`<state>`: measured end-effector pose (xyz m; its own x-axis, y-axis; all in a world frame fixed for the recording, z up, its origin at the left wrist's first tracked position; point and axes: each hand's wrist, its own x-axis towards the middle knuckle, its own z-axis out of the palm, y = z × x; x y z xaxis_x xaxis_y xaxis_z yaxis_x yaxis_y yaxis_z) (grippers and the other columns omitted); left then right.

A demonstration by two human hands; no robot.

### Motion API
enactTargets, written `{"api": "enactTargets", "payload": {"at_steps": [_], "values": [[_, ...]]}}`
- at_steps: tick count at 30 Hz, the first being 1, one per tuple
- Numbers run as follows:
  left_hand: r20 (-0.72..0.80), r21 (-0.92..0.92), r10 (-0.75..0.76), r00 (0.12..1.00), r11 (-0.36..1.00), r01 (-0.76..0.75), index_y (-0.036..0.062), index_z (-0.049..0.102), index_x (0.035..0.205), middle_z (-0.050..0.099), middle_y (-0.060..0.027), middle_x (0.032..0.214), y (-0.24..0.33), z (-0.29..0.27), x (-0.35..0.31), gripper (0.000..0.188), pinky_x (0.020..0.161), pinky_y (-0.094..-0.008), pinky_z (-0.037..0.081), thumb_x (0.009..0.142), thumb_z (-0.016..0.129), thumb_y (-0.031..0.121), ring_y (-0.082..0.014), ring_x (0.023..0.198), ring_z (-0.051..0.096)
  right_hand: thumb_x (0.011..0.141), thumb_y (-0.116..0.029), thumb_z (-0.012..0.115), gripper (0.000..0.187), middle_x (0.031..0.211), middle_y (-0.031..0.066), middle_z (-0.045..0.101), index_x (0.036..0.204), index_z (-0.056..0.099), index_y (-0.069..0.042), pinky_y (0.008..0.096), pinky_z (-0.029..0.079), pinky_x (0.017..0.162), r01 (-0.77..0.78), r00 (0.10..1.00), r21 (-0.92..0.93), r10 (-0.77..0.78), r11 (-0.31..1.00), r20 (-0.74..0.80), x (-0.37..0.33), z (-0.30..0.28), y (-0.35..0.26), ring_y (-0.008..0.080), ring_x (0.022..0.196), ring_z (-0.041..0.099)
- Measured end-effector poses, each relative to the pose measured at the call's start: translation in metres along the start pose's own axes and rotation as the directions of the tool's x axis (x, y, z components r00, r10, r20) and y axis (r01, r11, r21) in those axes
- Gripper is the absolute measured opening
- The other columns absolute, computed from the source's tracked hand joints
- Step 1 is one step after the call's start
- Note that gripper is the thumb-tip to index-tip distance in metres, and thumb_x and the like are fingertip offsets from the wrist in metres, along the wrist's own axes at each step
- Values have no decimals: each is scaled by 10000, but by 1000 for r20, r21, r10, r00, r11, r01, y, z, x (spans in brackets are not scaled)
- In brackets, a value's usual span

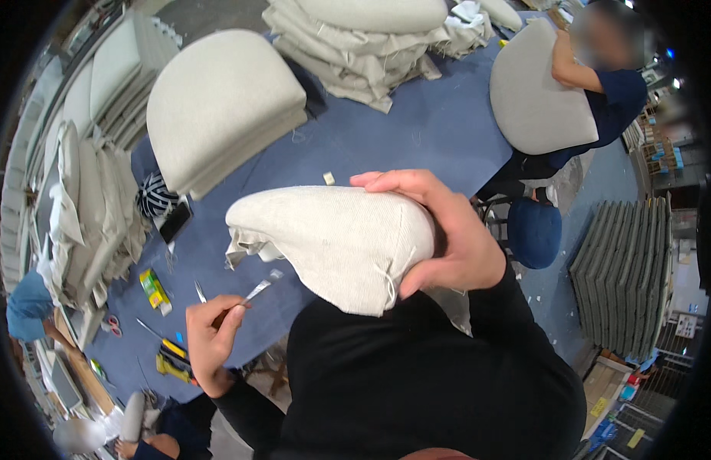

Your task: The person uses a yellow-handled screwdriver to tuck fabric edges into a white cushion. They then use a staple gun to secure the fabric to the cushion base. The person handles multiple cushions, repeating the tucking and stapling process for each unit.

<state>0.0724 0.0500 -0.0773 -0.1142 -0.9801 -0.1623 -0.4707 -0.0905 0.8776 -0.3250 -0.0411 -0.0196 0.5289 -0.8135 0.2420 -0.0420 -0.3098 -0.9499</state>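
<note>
My right hand point(455, 238) grips the rounded end of a cream fabric-covered cushion point(332, 238), thumb on the near side and fingers over the top. A knotted tuft of thread hangs near the thumb, and loose cloth edges show at the cushion's left end. Lower left, my left hand point(216, 333) pinches a thin shiny tool point(257, 289) between thumb and fingertips; its exact kind is unclear. A second pointed metal tip point(200, 291) sticks up beside those fingers, and I cannot tell whether it belongs to something in the hand. The tool is apart from the cushion.
On the blue table point(371, 146) lie a cushion stack point(225, 107), piled covers point(355, 46), a phone point(174, 222), a yellow-green box point(154, 291), red-handled scissors point(111, 326) and a yellow-black tool point(174, 360). A co-worker point(616, 100) handles a seat cushion at right.
</note>
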Motion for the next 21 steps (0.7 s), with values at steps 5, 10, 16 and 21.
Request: {"api": "enactTargets", "payload": {"at_steps": [5,10,16,21], "values": [[-503,-659,-232,832,726,-196,12,673,1161,510,29,791,-107,40,-5,145,630,-266,383,1112,653,147,-67,693,457,578,-363,1079,1086,1446,155,683,1492,576,-60,404,548,1087,14,981,-368,-84,930,-175,14,10,-7,335,1301,702],[-572,-700,-318,757,669,-248,49,663,1259,635,10,1027,-236,99,-2,161,759,-254,452,1112,632,105,-74,881,571,589,-428,1054,1038,1374,151,727,1468,624,-82,407,582,1027,176,981,-376,-195,910,-13,30,20,-10,353,1222,733],[-485,15,-152,861,983,182,-18,708,1286,751,-251,1297,-340,157,-45,321,1043,-466,534,996,702,120,-395,1239,712,587,-425,1018,953,1332,131,751,1418,679,-106,436,583,1001,159,987,-449,-152,879,54,37,31,-5,342,1174,748],[-519,275,-329,789,810,518,-8,778,1056,794,-196,906,-319,112,-49,250,735,-497,619,963,766,224,-467,812,767,613,-510,973,849,1168,141,795,1299,739,-68,434,590,936,252,957,-501,-290,828,2,25,22,16,355,1064,785]]}}
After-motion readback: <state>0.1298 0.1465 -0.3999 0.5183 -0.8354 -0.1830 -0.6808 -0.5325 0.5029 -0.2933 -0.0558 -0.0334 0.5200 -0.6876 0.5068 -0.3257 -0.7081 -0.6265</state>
